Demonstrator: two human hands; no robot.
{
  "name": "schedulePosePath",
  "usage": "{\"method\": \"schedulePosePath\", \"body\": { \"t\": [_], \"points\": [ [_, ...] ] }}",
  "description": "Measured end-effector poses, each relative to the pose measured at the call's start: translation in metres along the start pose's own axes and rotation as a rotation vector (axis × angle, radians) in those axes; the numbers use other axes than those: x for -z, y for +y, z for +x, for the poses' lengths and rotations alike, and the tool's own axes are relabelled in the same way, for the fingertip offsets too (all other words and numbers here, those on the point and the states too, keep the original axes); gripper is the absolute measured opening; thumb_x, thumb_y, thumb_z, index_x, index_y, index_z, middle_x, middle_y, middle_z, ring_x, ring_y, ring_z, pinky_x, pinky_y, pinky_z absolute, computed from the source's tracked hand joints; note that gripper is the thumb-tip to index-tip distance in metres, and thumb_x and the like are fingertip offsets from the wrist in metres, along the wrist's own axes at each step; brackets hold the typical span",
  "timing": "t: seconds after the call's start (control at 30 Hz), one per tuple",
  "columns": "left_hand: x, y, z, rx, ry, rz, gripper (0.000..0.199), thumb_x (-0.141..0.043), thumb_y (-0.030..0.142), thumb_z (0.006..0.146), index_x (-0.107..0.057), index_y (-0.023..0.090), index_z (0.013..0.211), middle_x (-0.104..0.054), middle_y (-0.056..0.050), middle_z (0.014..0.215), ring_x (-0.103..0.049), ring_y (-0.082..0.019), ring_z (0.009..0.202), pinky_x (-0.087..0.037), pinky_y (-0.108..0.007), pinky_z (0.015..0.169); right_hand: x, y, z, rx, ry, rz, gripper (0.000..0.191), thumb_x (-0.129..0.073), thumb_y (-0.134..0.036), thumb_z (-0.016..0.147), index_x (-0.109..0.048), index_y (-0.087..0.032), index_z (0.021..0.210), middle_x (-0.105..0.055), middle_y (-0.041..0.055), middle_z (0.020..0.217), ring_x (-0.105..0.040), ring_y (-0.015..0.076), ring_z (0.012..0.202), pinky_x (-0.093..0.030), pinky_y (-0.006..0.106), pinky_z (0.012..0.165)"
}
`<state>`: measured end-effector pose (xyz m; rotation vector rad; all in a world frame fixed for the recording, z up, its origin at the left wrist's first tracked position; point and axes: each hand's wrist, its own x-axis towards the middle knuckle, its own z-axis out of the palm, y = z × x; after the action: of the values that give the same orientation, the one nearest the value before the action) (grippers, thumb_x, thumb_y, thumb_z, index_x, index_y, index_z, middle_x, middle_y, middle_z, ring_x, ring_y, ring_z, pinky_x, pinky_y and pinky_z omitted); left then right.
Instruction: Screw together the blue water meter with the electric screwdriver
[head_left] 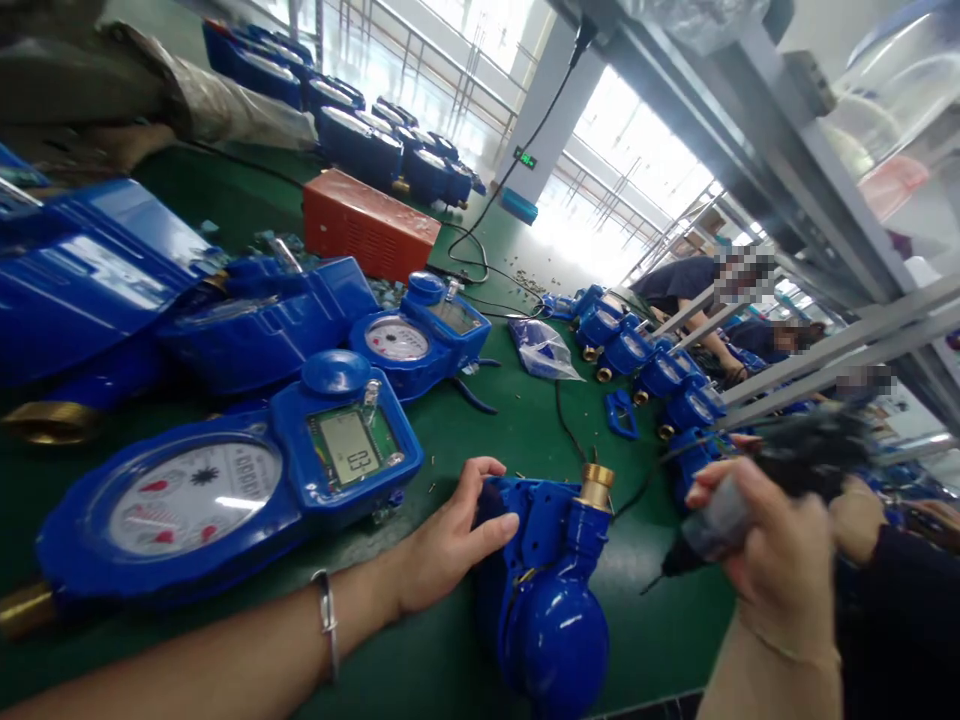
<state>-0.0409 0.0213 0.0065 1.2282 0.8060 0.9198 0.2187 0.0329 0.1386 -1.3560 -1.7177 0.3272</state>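
My left hand (459, 535), with a bracelet on its wrist, grips the upper left edge of a blue meter (559, 620). The meter lies face down near the front edge, its brass threaded end (597, 487) pointing away from me. On the right, my right hand (780, 540) is wrapped round a dark power screwdriver (720, 520), slightly blurred. Its thin bit points down and left, apart from the meter. Left of my left hand lies a large blue meter with a round dial and a lit display (351, 445).
More blue meters (397, 340) stand at the left and along the right (626, 350). An orange box (371, 225) with cables, a plastic bag (544, 348) and pliers (476, 398) lie beyond. A metal shelf frame overhangs the right; people work there.
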Motion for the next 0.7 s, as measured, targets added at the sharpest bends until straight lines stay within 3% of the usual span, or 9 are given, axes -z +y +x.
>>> {"method": "schedulePosePath", "body": {
  "t": [0.07,0.17,0.37,0.47,0.57,0.63,0.7],
  "points": [
    [0.000,0.002,0.000,0.023,0.009,0.007,0.047,-0.048,0.051,0.089,-0.021,0.027,0.118,-0.047,-0.004,0.103,-0.052,-0.024,0.092,-0.045,-0.034,0.070,-0.020,0.027,0.009,-0.156,-0.036,-0.198,0.050,-0.040,-0.061,0.084,-0.054,-0.018,0.103,-0.064,0.0045,0.077,-0.066,0.0214,0.062,-0.051,0.031,0.056],
    [0.000,0.007,-0.001,0.049,0.021,0.027,0.045,-0.045,0.050,0.088,-0.021,0.026,0.118,-0.047,-0.004,0.104,-0.051,-0.025,0.096,-0.045,-0.037,0.076,-0.056,0.063,0.012,-0.285,-0.110,-0.463,0.056,-0.059,-0.059,0.075,-0.053,-0.016,0.108,-0.066,0.0108,0.074,-0.066,0.0317,0.066,-0.051,0.043,0.059],
    [0.003,0.016,-0.001,0.100,0.044,0.041,0.048,-0.043,0.054,0.087,-0.019,0.027,0.119,-0.044,-0.007,0.115,-0.047,-0.028,0.107,-0.041,-0.042,0.089,-0.106,0.091,0.005,-0.351,-0.207,-0.655,0.050,-0.056,-0.049,0.085,-0.050,-0.014,0.120,-0.064,0.0103,0.094,-0.064,0.0240,0.079,-0.051,0.044,0.073],
    [0.005,0.012,0.001,0.122,0.053,-0.039,0.052,-0.046,0.058,0.085,-0.019,0.029,0.120,-0.046,-0.008,0.119,-0.050,-0.030,0.107,-0.042,-0.044,0.089,-0.113,0.094,0.009,-0.325,-0.172,-0.626,0.049,-0.060,-0.041,0.085,-0.048,-0.015,0.125,-0.061,0.0104,0.104,-0.060,0.0257,0.096,-0.048,0.048,0.084],
    [0.007,0.001,0.006,0.100,0.125,-0.068,0.059,-0.051,0.062,0.082,-0.022,0.028,0.120,-0.046,-0.010,0.125,-0.047,-0.031,0.114,-0.039,-0.045,0.095,-0.106,0.091,0.007,-0.275,-0.105,-0.503,0.041,-0.058,-0.039,0.086,-0.054,-0.016,0.119,-0.057,0.0122,0.115,-0.052,0.0307,0.112,-0.039,0.053,0.098],
    [0.009,-0.009,0.010,0.093,0.191,-0.067,0.068,-0.055,0.068,0.075,-0.024,0.027,0.120,-0.046,-0.012,0.126,-0.049,-0.033,0.112,-0.040,-0.044,0.093,-0.097,0.083,-0.006,-0.253,-0.049,-0.366,0.038,-0.048,-0.043,0.090,-0.057,-0.018,0.117,-0.055,0.0115,0.122,-0.050,0.0306,0.117,-0.039,0.047,0.102],
    [0.012,-0.018,0.016,0.089,0.264,-0.078,0.080,-0.058,0.075,0.067,-0.025,0.026,0.120,-0.047,-0.013,0.125,-0.053,-0.035,0.107,-0.044,-0.044,0.088,-0.091,0.072,-0.032,-0.253,0.003,-0.206,0.043,-0.033,-0.047,0.094,-0.054,-0.021,0.120,-0.057,0.0087,0.122,-0.055,0.0251,0.112,-0.047,0.036,0.096]
  ]
}}
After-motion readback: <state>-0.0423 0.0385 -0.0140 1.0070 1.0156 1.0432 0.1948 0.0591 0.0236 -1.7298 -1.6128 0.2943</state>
